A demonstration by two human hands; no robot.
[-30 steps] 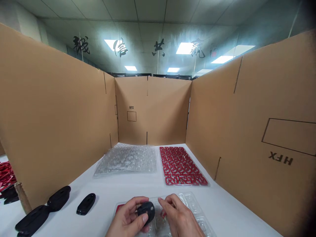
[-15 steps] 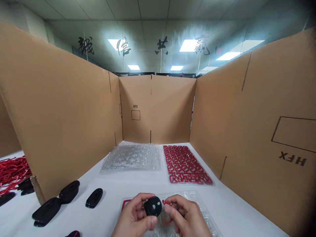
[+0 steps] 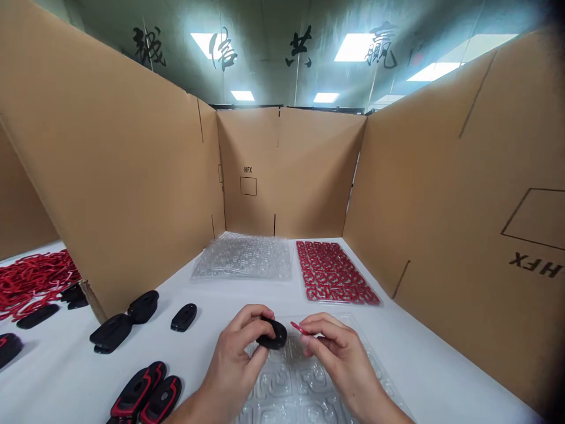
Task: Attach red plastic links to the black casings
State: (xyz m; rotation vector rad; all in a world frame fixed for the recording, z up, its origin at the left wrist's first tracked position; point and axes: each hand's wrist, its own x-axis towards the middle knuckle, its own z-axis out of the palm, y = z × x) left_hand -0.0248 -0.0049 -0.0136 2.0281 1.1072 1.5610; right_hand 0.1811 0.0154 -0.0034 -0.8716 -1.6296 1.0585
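My left hand [image 3: 241,356] is closed around a black oval plastic shell [image 3: 274,334], with the index finger lying over its top. Just right of it, my right hand [image 3: 338,356] pinches a small red plastic strip [image 3: 299,327] between thumb and fingers. The strip's tip points toward the shell, and a narrow gap separates the two. Beneath both hands lies a clear moulded plastic tray [image 3: 289,383] with shaped hollows. To the left, several black shells with red strips set in them [image 3: 141,391] sit in a cluster.
Plain black shells [image 3: 184,318] rest on the white table at left. Stacked clear trays [image 3: 245,257] lie at the back, beside a tray filled with red strips [image 3: 335,272]. Cardboard walls [image 3: 311,171] enclose three sides. A heap of red strips [image 3: 37,277] lies beyond the left wall.
My view has tilted down, bringing the red-trimmed shells into sight. The black shell has turned in my left hand, its index finger now over it. The red strip now projects from my right fingertips.
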